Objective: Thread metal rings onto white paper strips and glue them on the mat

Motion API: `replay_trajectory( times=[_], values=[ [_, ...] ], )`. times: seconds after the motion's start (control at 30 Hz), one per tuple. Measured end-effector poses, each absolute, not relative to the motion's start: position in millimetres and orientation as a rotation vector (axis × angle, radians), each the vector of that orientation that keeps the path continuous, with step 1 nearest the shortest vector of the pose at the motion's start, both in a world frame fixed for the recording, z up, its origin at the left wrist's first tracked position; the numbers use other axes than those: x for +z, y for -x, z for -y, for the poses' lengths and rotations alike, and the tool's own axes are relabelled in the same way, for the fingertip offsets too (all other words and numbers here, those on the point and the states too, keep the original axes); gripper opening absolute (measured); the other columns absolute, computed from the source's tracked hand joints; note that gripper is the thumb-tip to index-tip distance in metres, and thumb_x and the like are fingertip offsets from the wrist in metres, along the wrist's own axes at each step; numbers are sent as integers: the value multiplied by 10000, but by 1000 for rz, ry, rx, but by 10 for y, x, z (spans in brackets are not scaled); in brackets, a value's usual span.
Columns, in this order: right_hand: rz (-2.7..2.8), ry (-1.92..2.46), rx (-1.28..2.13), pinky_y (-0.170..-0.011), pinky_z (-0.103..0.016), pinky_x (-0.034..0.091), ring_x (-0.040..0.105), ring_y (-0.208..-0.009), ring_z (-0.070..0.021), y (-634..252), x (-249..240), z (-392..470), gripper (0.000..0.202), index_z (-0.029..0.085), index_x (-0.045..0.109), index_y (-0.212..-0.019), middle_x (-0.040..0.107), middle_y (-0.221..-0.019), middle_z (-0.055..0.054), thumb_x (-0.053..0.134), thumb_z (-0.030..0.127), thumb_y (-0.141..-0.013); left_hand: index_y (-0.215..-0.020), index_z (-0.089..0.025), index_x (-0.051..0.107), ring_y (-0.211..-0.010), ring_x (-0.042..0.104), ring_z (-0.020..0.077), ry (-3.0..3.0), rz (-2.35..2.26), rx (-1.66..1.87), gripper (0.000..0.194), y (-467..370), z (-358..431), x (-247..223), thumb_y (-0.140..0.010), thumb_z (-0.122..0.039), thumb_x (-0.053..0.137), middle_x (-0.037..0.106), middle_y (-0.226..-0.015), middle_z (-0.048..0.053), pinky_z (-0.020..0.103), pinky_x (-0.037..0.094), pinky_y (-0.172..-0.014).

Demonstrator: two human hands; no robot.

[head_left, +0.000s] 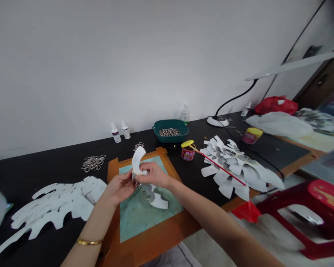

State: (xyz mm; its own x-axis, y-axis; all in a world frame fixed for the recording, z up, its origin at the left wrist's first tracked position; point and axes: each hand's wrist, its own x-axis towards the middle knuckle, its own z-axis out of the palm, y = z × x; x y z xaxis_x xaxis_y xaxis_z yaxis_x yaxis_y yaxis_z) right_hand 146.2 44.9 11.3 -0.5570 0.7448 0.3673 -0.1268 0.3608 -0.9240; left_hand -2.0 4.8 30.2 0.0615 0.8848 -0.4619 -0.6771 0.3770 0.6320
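Observation:
A curved white strip [138, 158] stands up between my two hands, over a pale green mat [133, 222] edged with brown tape. My right hand [154, 174] pinches its lower end. My left hand [122, 188] is closed at the strip's near edge, with a small metal ring [137, 183] at its fingertips. What exactly the left fingers grip is partly hidden. Just below my right hand, another curved white piece [159, 202] lies on the mat, with a metal ring [147, 196] at its left end.
White cut pieces [64, 202] lie at left; more pieces [233, 167] are piled at right under a red stick [222, 168]. Behind stand a green basin [171, 138] of metal rings, a glue can [188, 153], small bottles [115, 133] and a lamp [217, 121]. Loose rings [93, 163] lie back left.

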Motion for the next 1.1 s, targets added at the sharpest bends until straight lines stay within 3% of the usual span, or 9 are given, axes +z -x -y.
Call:
replay_trajectory(
  times=[0.1, 0.2, 0.33, 0.43, 0.53, 0.7, 0.97, 1.1],
  values=[
    [1758, 629, 1441, -528, -229, 328, 464, -564, -105, -1502, 104, -509, 208, 151, 633, -686, 544, -606, 21, 662, 343, -760, -730, -141, 658, -570, 596, 127, -240, -927, 1225, 130, -11, -63, 267, -820, -80, 587, 653, -669, 43, 251, 505, -551],
    [1802, 732, 1337, -581, -239, 367, 516, -607, -122, -1555, 93, -613, 254, 149, 668, -720, 595, -636, 13, 695, 397, -770, -742, -149, 655, -495, 546, 91, -246, -1041, 1348, 107, -23, -106, 194, -836, -113, 618, 606, -603, 1, 204, 451, -472],
    [1700, 861, 804, -770, -288, 407, 583, -813, -165, -1588, 110, -645, 226, 174, 667, -842, 672, -840, -27, 622, 393, -873, -691, -152, 637, -525, 559, 74, -282, -1120, 1502, 134, -43, -142, 115, -813, -96, 641, 622, -633, -7, 170, 434, -473],
    [1794, 900, 387, -854, -332, 363, 563, -875, -186, -1542, 102, -581, 228, 188, 644, -849, 660, -860, -34, 645, 414, -879, -685, -149, 654, -568, 579, 79, -310, -1114, 1538, 114, -87, -137, 76, -786, -97, 657, 640, -656, -1, 164, 441, -502],
    [1958, 895, 213, -879, -344, 327, 547, -900, -193, -1464, 67, -529, 263, 193, 632, -835, 649, -857, -30, 671, 452, -861, -711, -146, 687, -583, 575, 71, -335, -1108, 1562, 63, -138, -127, 42, -734, -88, 684, 648, -673, -7, 156, 432, -521],
    [1995, 909, 231, -854, -321, 309, 536, -861, -173, -1394, 26, -529, 298, 188, 601, -773, 629, -824, -13, 680, 463, -857, -723, -155, 712, -591, 566, 68, -350, -1101, 1575, 55, -167, -120, 17, -680, -120, 716, 667, -693, -8, 164, 430, -542],
    [1856, 1002, 564, -828, -308, 276, 540, -870, -160, -1350, 41, -537, 206, 190, 622, -750, 641, -826, -2, 593, 267, -939, -663, -146, 696, -651, 579, 89, -504, -981, 1623, 156, -181, -130, -13, -614, -210, 831, 658, -672, -6, 203, 464, -645],
    [1787, 1037, 664, -854, -312, 277, 543, -970, -172, -1335, 29, -525, 167, 199, 639, -810, 640, -971, -19, 571, 275, -944, -681, -146, 707, -629, 562, 88, -557, -957, 1639, 224, -191, -140, -53, -583, -269, 867, 657, -665, -7, 211, 448, -621]
  ],
)
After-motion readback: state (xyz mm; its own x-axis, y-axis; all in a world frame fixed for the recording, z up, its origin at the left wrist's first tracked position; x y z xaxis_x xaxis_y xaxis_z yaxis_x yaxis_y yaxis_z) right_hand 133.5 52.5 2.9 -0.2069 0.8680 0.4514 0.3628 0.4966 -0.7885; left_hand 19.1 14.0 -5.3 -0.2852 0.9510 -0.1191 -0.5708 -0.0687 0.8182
